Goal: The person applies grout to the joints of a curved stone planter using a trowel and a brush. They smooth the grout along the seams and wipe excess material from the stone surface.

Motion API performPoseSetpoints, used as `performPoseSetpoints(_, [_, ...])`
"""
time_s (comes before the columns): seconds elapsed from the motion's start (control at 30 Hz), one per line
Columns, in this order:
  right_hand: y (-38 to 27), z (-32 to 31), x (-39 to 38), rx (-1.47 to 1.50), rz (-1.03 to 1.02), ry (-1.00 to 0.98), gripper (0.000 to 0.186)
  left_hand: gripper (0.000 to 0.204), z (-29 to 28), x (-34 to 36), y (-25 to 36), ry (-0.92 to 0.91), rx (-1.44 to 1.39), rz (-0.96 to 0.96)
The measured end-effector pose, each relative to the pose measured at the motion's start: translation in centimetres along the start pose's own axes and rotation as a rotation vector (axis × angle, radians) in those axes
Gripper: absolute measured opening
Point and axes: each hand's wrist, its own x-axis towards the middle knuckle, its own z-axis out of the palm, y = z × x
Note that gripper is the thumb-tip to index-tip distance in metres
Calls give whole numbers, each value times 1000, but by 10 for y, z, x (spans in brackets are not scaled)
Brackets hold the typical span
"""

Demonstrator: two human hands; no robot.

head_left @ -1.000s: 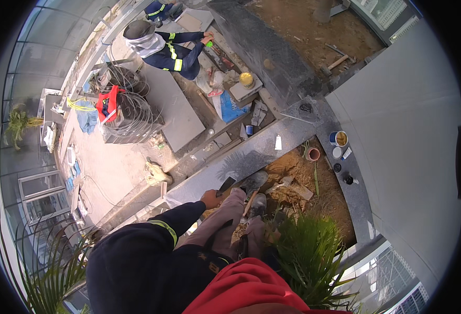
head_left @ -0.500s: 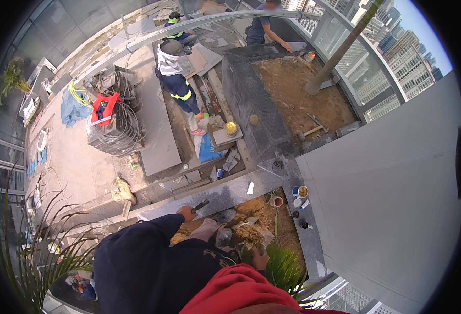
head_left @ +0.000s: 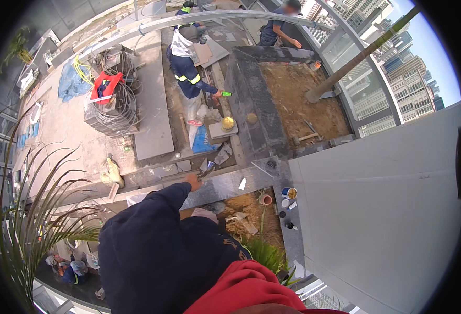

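My left hand [head_left: 193, 181] reaches out over the grey stone ledge [head_left: 220, 184], its navy sleeve coming up from below. The fingers are closed round a small hand tool [head_left: 205, 171] with a narrow, flat-looking end; its exact kind is too small to make out. A white tube-like object [head_left: 242, 183] lies on the ledge to the right of the hand. Below the ledge is a planter bed with brown soil [head_left: 241, 206], partly hidden by my arm and clothing. My right hand does not show; the red cloth and green leaves [head_left: 267, 254] cover that area.
On the right ledge stand an open tub [head_left: 289, 193] and several small pots. A terracotta pot [head_left: 265, 200] sits in the soil. A person in a reflective-striped jacket [head_left: 186, 65] works beyond the ledge; another person [head_left: 280, 29] leans at the far planter [head_left: 304, 99]. Palm fronds [head_left: 42, 209] hang left.
My left hand has moved away from me with the tool, to the ledge's far side. My right hand, low over the planter before, has gone out of sight. The person beyond has straightened somewhat.
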Motion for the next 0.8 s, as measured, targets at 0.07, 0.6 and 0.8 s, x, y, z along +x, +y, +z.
performPoseSetpoints(0.07, [-10, 6, 2, 56, 22, -75, 68, 55, -3, 0, 2, 17, 11, 27])
performPoseSetpoints(0.6, [13, 1, -6, 121, -5, -321, 70, 43, -16, -37, -54, 54, -23, -176])
performPoseSetpoints(0.8, [65, 8, -45, 111, 39, -223, 68, 42, -19, -41, -47, 5, 24, -158])
